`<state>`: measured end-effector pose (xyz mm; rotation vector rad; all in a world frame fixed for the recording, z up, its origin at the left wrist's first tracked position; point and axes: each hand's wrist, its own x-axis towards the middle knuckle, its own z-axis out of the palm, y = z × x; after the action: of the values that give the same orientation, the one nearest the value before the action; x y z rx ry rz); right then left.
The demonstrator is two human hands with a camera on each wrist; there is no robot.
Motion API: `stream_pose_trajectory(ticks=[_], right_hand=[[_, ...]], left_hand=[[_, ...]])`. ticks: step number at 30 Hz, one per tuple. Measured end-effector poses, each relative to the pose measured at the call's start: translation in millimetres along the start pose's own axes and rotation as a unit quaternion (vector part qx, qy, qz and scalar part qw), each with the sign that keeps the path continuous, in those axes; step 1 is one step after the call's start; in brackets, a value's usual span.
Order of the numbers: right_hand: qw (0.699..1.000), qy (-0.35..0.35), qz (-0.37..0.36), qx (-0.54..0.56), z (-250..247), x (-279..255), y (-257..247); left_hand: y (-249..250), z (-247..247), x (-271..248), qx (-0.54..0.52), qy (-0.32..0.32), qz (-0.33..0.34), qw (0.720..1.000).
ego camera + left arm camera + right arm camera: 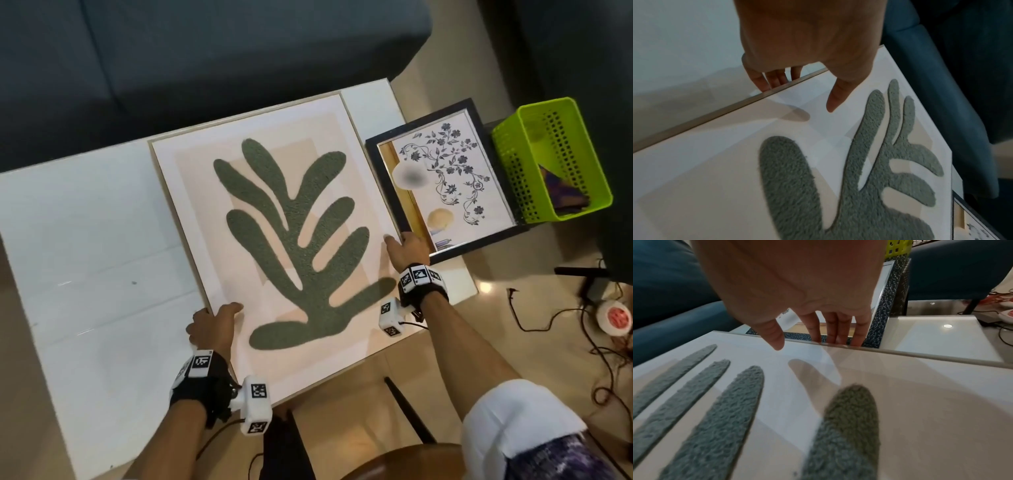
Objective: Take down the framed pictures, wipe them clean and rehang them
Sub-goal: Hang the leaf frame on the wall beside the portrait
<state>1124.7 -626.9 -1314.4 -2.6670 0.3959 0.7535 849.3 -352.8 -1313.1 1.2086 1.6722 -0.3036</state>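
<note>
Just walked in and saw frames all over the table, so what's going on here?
A person has the large leaf picture lying flat on the white table, one hand at each side. The left hand holds its left edge, fingers curled over the rim and thumb on the glass. The right hand holds the right edge the same way. A smaller black-framed flower picture lies beside it, next to a green basket. No cloth shows in either hand.
</note>
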Motion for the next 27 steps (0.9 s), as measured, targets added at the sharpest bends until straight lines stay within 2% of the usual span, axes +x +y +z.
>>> stream_pose_trajectory(ticks=[5, 9, 12, 16, 21, 27], right_hand=[[0.998, -0.033, 0.015, 0.052, -1, 0, 2], [0.986, -0.05, 0.035, 0.157, -3, -11, -9], [0.978, -0.061, 0.05, 0.191, 0, -21, -15], [0.968, -0.07, 0.056, 0.235, 0, -42, -22], [0.967, -0.092, 0.004, 0.236, -11, -102, -66], [0.952, -0.107, -0.069, 0.278, -44, -207, -155]], left_hand=[[-6, -17, 30, -0.009, 0.013, -0.02, 1.0], [19, -32, 0, -0.011, 0.001, -0.037, 0.999], [19, -40, -2, -0.075, 0.015, -0.041, 0.996], [10, -66, -5, -0.193, -0.012, -0.051, 0.98], [12, -126, -34, -0.232, 0.032, -0.041, 0.971], [35, -252, -86, -0.328, 0.055, 0.008, 0.943]])
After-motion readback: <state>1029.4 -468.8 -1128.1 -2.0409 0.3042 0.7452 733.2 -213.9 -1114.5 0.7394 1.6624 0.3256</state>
